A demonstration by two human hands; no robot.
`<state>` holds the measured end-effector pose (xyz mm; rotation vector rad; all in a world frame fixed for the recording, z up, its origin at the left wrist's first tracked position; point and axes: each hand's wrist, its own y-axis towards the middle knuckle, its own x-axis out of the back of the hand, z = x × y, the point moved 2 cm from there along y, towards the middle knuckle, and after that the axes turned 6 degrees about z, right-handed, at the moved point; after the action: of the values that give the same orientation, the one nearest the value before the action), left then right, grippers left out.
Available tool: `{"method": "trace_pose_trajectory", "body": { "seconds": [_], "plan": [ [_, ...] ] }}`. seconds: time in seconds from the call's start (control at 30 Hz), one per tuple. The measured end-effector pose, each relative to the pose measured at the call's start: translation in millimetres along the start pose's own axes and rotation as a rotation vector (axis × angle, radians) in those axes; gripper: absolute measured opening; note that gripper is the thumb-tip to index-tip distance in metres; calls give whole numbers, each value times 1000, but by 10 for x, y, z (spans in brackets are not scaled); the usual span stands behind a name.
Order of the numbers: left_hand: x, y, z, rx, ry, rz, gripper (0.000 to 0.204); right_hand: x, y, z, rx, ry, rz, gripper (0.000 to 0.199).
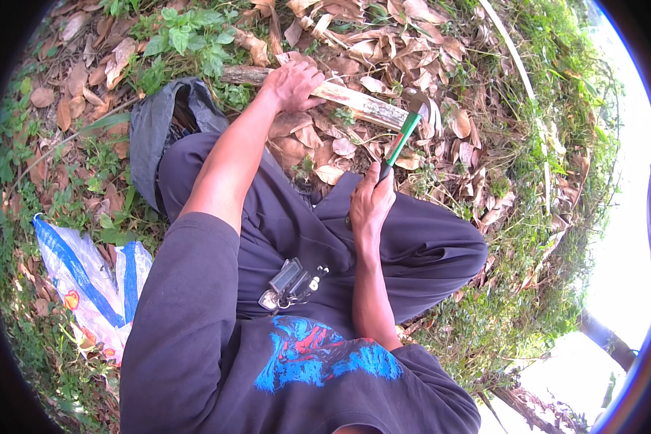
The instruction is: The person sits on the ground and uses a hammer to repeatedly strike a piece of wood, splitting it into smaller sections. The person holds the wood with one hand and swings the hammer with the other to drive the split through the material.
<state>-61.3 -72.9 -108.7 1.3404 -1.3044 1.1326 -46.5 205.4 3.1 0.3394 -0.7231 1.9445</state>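
A length of weathered wood lies across the dry leaves in front of my crossed legs, its bark partly gone and a pale strip showing. My left hand is closed over the wood left of its middle, pressing it from above. In my right hand is a claw hammer with a green and black handle, gripped near the handle's lower end. The metal head is at the wood's right end; whether it touches the wood, I cannot tell.
By my left knee sits an open dark plastic bag, its contents unclear. A white and blue plastic sack lies farther left. Keys rest on my lap. Fallen leaves, a leafy green plant and grass surround me.
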Motion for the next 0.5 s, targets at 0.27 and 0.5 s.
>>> {"method": "trace_pose_trajectory", "body": {
  "seconds": [0.27,0.5],
  "plan": [
    [76,41,-51,36,27,195,58,-16,112,16,-30,-136,108,40],
    [25,3,-6,4,-3,31,53,32,-17,151,74,-103,14,41]
  ]
}}
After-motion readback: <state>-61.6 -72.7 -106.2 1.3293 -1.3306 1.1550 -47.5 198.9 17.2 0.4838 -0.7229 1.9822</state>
